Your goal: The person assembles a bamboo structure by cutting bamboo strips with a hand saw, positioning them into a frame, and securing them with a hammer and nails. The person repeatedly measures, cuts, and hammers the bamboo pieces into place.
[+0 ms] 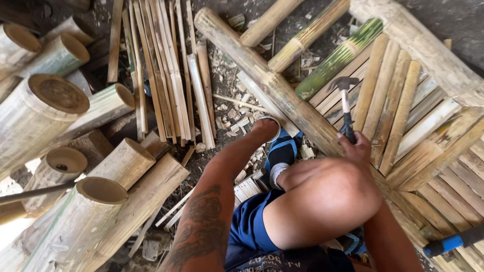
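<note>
Our right hand point(357, 147) clamps the hammer point(345, 103) over the bamboo slats point(390, 108). Our left hand point(264, 129) reaches down beside the long bamboo pole point(262, 75); we cannot tell its grip.

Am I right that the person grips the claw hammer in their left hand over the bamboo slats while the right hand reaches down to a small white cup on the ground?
Not quite: the hands are swapped. In the head view, the right hand grips the claw hammer over the bamboo slats, while the left hand reaches down to the small white cup on the ground.
</note>
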